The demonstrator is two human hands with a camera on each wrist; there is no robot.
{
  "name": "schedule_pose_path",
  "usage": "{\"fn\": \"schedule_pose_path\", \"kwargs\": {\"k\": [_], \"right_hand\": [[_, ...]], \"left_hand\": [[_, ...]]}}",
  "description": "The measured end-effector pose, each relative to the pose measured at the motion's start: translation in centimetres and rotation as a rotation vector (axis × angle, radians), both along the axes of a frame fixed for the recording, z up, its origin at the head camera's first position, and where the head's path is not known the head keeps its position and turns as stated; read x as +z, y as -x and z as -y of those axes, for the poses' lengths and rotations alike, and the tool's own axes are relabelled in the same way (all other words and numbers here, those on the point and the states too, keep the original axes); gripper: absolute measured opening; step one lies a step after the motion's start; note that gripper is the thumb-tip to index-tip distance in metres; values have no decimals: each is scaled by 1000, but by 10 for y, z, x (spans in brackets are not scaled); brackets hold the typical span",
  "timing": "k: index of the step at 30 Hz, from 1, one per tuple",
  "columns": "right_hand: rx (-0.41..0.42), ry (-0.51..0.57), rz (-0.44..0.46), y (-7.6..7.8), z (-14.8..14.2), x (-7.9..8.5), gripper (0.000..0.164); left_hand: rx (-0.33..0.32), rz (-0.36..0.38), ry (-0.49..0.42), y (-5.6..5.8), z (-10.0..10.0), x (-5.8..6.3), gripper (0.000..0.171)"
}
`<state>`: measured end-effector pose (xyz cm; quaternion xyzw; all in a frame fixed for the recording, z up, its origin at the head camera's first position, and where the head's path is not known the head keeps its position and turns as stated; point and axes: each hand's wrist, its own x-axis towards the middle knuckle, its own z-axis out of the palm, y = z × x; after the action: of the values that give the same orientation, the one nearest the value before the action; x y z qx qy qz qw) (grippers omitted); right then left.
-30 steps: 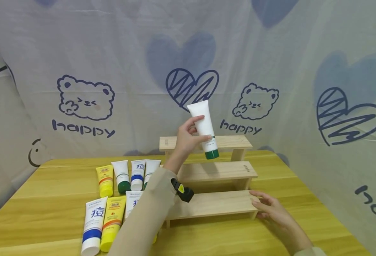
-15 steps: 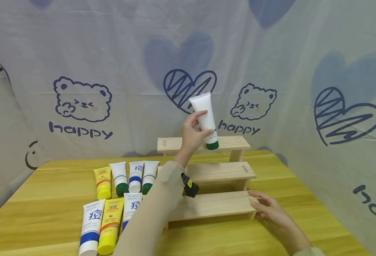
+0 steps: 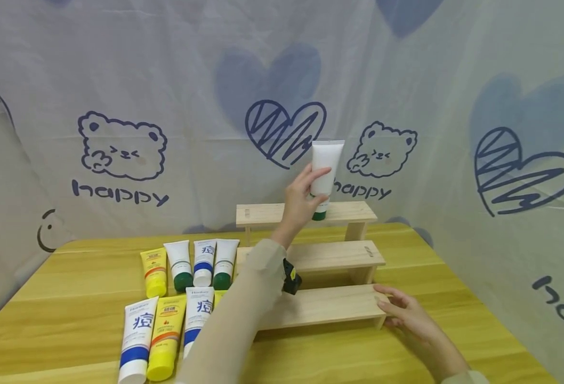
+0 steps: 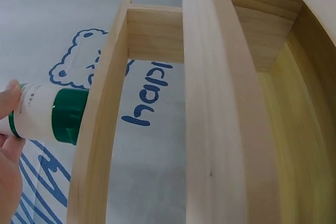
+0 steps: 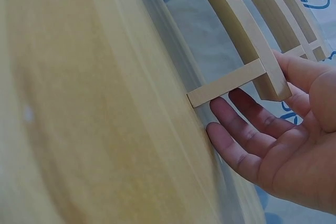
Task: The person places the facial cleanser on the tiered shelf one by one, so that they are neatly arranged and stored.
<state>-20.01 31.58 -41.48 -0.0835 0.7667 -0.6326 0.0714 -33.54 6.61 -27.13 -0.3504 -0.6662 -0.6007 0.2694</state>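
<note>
My left hand (image 3: 300, 201) pinches a white squeeze tube (image 3: 328, 156) with a green cap, held nearly upright, cap down, at the top step of a three-step wooden display stand (image 3: 327, 305). The green cap (image 4: 67, 116) meets the edge of the top board in the left wrist view; I cannot tell whether it bears weight there. My right hand (image 3: 412, 319) holds the right end of the lowest step. In the right wrist view, the thumb lies over the board and the fingertips (image 5: 220, 135) are by its leg (image 5: 226, 83).
Left of the stand, two rows of squeeze tubes lie on the wood-grain table (image 3: 71, 298): yellow tubes (image 3: 167, 336), white ones with blue bands (image 3: 138, 336), white ones with green caps (image 3: 179, 261). My left sleeve hides some. A printed cloth (image 3: 205, 160) hangs behind.
My left hand has carried the white tube to the right and back, from above the middle step to the top step, and straightened its tilt. The right hand keeps its place.
</note>
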Motion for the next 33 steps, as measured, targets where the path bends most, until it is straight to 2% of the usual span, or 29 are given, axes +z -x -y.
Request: {"fn": "schedule_pose_path", "kwargs": {"k": [6,11,13,15,18,21,24,27,33], "right_hand": [[11,2,-16,1,-1,0,46],[13,10,-16,1,-2,-1,37],[15,3,-18,0,-3,0,38],[18,-8,-20,0,-3,0,41],[20,-17,-21,-1,-2,0,46],[12,-7,-16,0,-2,-1,43],[10,14,-16,0,-2,-3,36],[16,28,-20,1,-2,-3,32],[7,22,-18,0,-1,-2,34]], "left_hand": [[-12,-42,51,2,-1,-4,63],[-76,-47,43,3,3,-8,81],[-95,-9,27,2,4,-9,85],[-89,63,22,0,6,-11,85],[-34,202,57,-4,10,-13,80],[30,334,94,-8,12,-14,69],[70,411,95,-9,14,-14,58],[102,451,86,-8,12,-14,51],[171,452,98,-3,-3,-13,46]]}}
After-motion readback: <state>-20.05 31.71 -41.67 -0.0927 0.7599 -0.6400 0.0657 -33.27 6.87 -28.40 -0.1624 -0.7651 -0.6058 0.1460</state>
